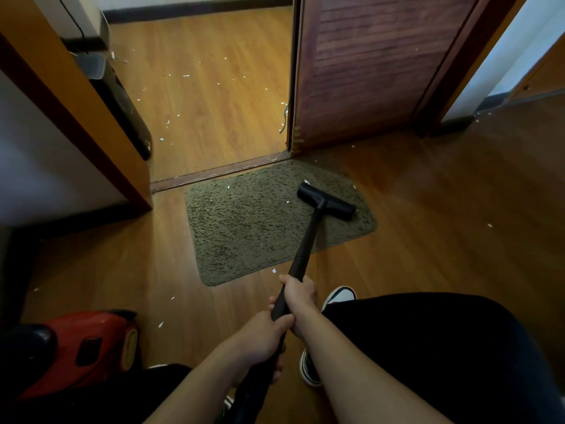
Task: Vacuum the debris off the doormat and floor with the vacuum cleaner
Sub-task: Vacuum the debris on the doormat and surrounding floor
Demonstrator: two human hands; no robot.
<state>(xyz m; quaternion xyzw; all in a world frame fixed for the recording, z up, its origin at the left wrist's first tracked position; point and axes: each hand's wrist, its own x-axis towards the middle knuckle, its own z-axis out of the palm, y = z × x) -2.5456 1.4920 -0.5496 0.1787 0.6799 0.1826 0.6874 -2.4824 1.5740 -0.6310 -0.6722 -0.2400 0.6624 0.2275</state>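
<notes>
Two hands, left (260, 339) and right (301, 295), grip wand (306, 240), nozzle (325, 201) on doormat (244, 228)

A home hallway at a doorway, wood-plank floor (428, 209), shaggy green doormat (260, 228) at the threshold, brown louvred door (367, 71), red canister vacuum cleaner (79, 347), dark skirting board (195, 9), white walls

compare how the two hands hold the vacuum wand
The right hand grips the wand farther along, toward the floor head; the left hand grips it behind that, nearer the camera. The right hand sits just short of the doormat; the left hand is further back. Both curl round the wand.
</notes>
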